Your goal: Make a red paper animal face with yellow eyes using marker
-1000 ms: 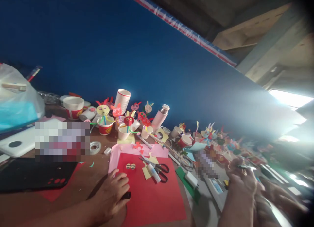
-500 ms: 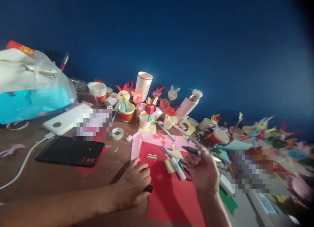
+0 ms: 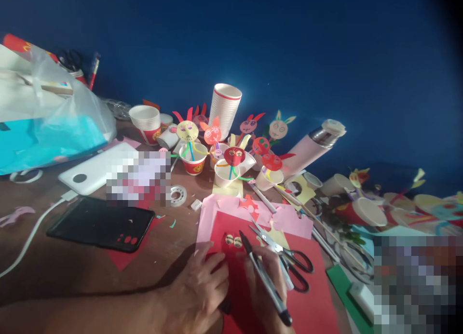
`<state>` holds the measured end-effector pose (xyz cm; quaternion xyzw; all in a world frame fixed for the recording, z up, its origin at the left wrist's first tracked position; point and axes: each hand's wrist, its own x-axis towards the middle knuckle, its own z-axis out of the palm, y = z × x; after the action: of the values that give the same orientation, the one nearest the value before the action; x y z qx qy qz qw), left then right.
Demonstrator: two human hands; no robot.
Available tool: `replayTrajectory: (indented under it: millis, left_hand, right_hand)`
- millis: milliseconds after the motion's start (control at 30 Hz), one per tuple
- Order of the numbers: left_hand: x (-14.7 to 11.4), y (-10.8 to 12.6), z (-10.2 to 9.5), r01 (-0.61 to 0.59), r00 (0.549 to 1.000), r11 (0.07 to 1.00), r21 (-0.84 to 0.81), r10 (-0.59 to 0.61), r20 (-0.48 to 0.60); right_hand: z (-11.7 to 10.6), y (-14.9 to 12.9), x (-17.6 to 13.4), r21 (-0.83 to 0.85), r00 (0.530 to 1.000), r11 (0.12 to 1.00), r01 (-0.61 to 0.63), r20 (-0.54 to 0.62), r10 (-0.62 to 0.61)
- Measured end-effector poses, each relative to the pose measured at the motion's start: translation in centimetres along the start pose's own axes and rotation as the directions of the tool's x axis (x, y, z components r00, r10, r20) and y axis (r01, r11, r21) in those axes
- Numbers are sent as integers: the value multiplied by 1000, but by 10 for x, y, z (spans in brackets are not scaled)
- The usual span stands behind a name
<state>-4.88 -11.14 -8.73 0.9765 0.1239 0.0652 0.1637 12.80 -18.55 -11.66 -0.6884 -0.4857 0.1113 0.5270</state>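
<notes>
My right hand (image 3: 265,281) is closed around a black-and-grey marker (image 3: 265,282), its dark tip at a pair of small cream paper eyes (image 3: 233,240). The eyes lie on red paper (image 3: 307,295). My left hand (image 3: 204,281) rests at the left edge of the red sheet, fingers curled, with a black pen cap (image 3: 226,306) poking out below them. Just right of the marker lie open scissors (image 3: 277,247) with black handles. A white glue tube (image 3: 287,275) is partly hidden beneath the scissors and my right hand. Pink paper (image 3: 208,216) shows under the red sheet.
Behind stand paper cups (image 3: 193,160) with paper-faced figures, a cup stack (image 3: 224,110) and a leaning pink thermos (image 3: 307,151). A black phone (image 3: 101,224), white power bank (image 3: 97,167) and tape roll (image 3: 177,195) lie left. More cup figures (image 3: 365,211) are at right.
My right hand has come left and down with the marker, from beside the scissors to the paper eyes. My left hand stays at the sheet's edge. The view has shifted slightly.
</notes>
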Motion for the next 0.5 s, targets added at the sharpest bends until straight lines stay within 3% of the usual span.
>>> replayTrajectory:
  millis: [167,267,400,500]
  left_hand:
    - [-2,-1,14,49,993,998,31,-45,-107]
    - [0,-4,21,18,978,997,71,-3,-210]
    - [5,-10,32,0,931,990,140,51,-363]
    - [9,-15,43,-11,878,985,173,92,-470]
  right_hand:
    - [10,-1,-6,2,999,1000,31,28,-31]
    - [10,0,-8,35,994,994,106,3,-106]
    - [9,5,-9,21,982,983,185,30,-185]
    - [8,9,-11,18,985,985,171,13,-171]
